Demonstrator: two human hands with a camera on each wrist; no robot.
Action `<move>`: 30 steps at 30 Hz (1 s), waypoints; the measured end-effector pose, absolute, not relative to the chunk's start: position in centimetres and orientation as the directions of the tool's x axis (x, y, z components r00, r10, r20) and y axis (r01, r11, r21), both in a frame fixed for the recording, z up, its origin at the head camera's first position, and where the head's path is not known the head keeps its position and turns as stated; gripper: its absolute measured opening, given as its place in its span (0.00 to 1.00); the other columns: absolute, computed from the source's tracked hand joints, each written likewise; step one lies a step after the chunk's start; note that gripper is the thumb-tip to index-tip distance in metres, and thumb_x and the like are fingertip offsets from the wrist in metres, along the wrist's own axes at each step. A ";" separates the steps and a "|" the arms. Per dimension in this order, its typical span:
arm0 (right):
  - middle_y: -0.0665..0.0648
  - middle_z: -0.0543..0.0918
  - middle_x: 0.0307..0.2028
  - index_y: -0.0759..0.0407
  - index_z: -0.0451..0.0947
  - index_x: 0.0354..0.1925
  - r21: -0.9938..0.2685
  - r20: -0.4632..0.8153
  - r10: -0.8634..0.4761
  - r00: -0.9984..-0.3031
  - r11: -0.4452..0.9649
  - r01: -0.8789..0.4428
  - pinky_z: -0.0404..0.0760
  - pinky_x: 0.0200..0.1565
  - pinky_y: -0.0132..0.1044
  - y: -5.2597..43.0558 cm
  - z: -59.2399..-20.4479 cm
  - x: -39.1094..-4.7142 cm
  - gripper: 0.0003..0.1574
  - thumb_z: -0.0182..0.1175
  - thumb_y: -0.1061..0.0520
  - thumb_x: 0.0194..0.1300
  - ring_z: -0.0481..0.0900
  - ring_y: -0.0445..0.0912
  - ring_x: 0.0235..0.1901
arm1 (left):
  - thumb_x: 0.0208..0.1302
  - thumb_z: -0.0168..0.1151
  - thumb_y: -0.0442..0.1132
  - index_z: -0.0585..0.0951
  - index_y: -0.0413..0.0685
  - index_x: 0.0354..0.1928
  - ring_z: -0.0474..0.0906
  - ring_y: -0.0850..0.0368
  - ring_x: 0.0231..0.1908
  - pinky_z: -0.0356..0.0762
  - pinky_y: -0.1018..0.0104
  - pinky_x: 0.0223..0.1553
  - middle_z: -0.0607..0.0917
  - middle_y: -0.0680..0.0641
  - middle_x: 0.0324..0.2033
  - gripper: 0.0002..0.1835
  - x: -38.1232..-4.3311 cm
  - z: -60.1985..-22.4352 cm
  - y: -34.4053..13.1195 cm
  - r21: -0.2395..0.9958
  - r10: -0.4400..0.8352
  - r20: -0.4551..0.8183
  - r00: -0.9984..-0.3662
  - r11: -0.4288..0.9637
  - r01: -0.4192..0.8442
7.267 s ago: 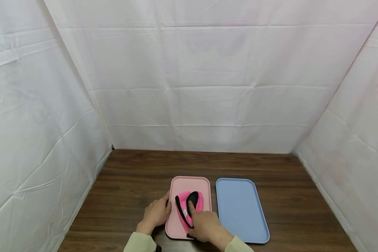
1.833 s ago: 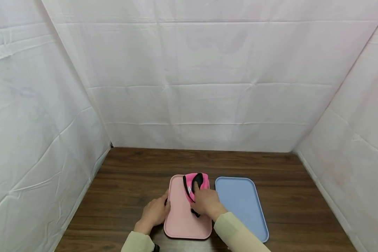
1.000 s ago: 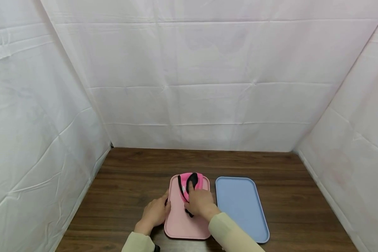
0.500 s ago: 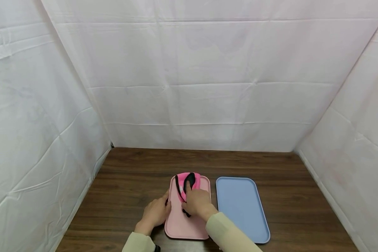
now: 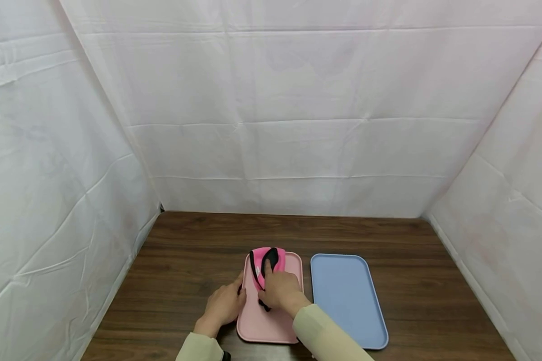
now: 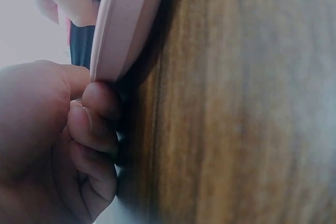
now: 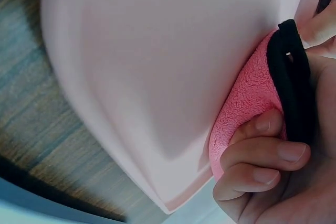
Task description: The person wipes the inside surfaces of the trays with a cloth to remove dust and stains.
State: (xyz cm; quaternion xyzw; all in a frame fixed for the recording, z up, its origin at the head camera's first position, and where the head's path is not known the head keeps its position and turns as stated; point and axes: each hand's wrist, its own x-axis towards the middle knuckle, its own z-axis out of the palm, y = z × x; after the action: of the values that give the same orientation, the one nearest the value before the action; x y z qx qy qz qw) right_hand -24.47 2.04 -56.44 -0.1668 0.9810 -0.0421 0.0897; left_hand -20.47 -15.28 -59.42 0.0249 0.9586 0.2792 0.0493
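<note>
A pink terry cloth (image 5: 259,254) with black trim and a black oval patch lies over the far left part of the pink tray (image 5: 268,328). My right hand (image 5: 282,291) holds it, the index finger laid along the black patch. In the right wrist view, curled fingers grip the pink pile (image 7: 247,93) beside a black band (image 7: 294,82). At the tray's left rim, my left hand (image 5: 224,305) pinches the edge; the left wrist view shows the thumb side above and curled fingers (image 6: 92,124) against the rim. The cloth's underside is hidden.
Just right of the pink tray stands a blue tray (image 5: 349,301), with my right sleeve (image 5: 327,333) crossing near its lower left edge. Both trays rest on a dark wooden table (image 5: 185,250). White cloth walls (image 5: 271,150) enclose the back and sides.
From near the middle of the pink tray, the cloth has moved to its far end. Over the last two seconds my right hand has slid it leftward. My left hand stays at the rim.
</note>
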 end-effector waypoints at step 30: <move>0.52 0.74 0.15 0.60 0.57 0.80 -0.161 -0.206 -0.307 -0.929 0.947 -0.277 0.76 0.25 0.43 1.1 -56.2 -23.9 0.66 0.71 0.35 0.54 0.73 0.43 0.19 | 0.76 0.55 0.45 0.74 0.45 0.73 0.87 0.41 0.41 0.81 0.41 0.40 0.90 0.36 0.46 0.27 -20.3 -59.4 -15.3 0.521 0.084 -0.057 -0.995 0.852 0.042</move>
State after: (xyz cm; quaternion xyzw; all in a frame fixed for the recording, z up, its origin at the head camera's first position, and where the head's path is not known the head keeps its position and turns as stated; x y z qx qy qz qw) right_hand -23.86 1.09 -56.17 -0.1491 0.9800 -0.0645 0.1148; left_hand -20.28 -15.26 -59.44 0.0329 0.9616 0.2698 0.0390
